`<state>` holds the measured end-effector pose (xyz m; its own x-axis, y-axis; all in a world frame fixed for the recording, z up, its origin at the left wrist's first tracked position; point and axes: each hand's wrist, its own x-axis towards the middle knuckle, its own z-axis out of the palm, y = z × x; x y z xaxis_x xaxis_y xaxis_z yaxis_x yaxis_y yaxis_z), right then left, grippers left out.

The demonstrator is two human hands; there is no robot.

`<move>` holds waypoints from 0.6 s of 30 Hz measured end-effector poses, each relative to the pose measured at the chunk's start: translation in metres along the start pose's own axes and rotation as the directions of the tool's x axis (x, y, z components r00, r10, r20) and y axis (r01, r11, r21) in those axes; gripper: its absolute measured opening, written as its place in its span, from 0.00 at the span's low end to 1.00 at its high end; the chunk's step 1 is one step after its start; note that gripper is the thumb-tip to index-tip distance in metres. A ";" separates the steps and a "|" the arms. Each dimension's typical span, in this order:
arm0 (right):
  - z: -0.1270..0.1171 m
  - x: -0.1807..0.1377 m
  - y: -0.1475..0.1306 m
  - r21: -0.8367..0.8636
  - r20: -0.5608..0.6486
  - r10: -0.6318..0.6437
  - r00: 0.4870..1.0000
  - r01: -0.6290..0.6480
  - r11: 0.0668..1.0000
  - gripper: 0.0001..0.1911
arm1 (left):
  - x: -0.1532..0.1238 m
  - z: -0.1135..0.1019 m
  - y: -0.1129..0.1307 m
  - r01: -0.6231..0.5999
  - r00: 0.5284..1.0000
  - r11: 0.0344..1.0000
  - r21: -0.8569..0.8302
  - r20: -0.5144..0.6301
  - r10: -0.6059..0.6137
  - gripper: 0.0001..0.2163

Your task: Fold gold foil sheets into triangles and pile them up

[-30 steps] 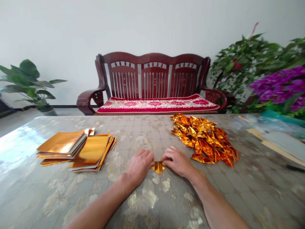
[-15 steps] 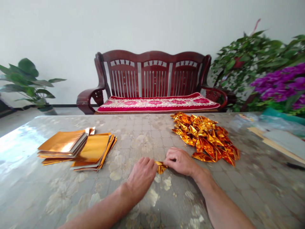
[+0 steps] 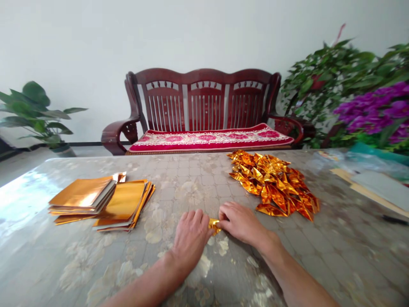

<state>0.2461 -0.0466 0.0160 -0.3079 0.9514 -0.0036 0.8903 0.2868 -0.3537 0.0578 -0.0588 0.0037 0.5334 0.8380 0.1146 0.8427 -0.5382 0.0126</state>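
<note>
A small piece of folded gold foil paper [image 3: 214, 226] lies between my hands at the middle of the table. My left hand [image 3: 192, 232] grips its left end, fingers curled over it. At the right end, my right hand [image 3: 238, 222] pinches the same piece between thumb and fingers. Part of the foil is covered by my fingertips. To the left rest two overlapping stacks of flat gold foil paper [image 3: 125, 200]. Beyond my right hand lies a heap of folded, pointed foil pieces [image 3: 275, 181].
The patterned tabletop [image 3: 179, 183] stretches beneath everything. At its right edge are plastic bags [image 3: 377, 162], a pale board [image 3: 380, 189] and a dark thin object [image 3: 395, 219]. Behind stands a wooden bench [image 3: 207, 102], with a potted plant [image 3: 41, 115] to the left and purple flowers [image 3: 377, 108] to the right.
My right hand has shifted slightly left and its thumb now covers more of the foil. Less of the folded piece shows between my hands.
</note>
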 end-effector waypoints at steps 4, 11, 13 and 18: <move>-0.002 -0.001 -0.002 0.045 0.021 0.047 0.999 -0.048 0.998 0.05 | 0.010 -0.006 -0.004 0.090 0.995 0.991 -0.096 0.056 -0.085 0.07; -0.003 -0.003 -0.003 0.049 0.069 0.042 0.997 -0.045 0.998 0.03 | 0.017 -0.013 -0.012 0.125 0.985 0.959 -0.256 0.150 -0.088 0.06; -0.003 -0.004 -0.004 0.047 0.077 0.035 0.996 -0.039 0.998 0.04 | 0.019 -0.014 -0.013 0.133 0.982 0.953 -0.273 0.164 -0.090 0.05; -0.006 -0.003 -0.004 0.052 0.114 0.034 0.993 -0.040 0.998 0.06 | 0.024 -0.018 -0.014 0.153 0.970 0.940 -0.304 0.228 -0.084 0.05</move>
<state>0.2451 -0.0501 0.0228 -0.3138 0.9417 -0.1217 0.8831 0.2424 -0.4017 0.0576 -0.0324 0.0243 0.4631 0.8787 -0.1161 0.8520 -0.4053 0.3313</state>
